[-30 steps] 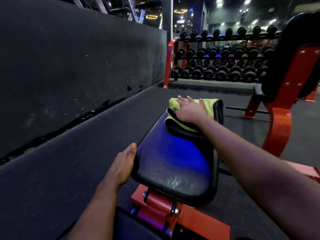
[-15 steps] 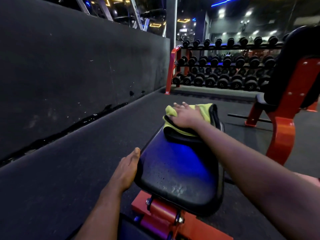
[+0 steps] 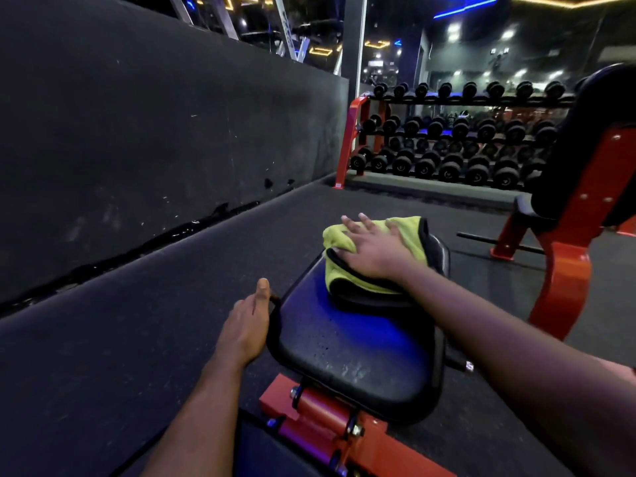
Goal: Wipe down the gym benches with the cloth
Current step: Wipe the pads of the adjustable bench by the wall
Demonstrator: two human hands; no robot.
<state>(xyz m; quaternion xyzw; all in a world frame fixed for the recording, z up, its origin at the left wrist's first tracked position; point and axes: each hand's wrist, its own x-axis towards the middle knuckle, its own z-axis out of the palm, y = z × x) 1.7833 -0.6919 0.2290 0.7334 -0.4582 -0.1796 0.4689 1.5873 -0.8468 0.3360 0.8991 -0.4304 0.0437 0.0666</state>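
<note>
The right hand [image 3: 375,256] lies flat, fingers spread and straight, pressing a soft yellow-green cloth [image 3: 409,232] bunched on the far end of the bench pad [image 3: 354,349]. The left hand [image 3: 246,325] rests against the pad's left edge, thumb straight; its fingers are hidden, so their curl cannot be told. The pad is black, glossy, rounded and scuffed at its near end, above a red metal frame [image 3: 320,414].

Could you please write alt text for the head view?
A person's right hand presses a yellow cloth flat on the far end of a black bench pad; the left hand lies beside its left edge. A dumbbell rack stands behind.
</note>
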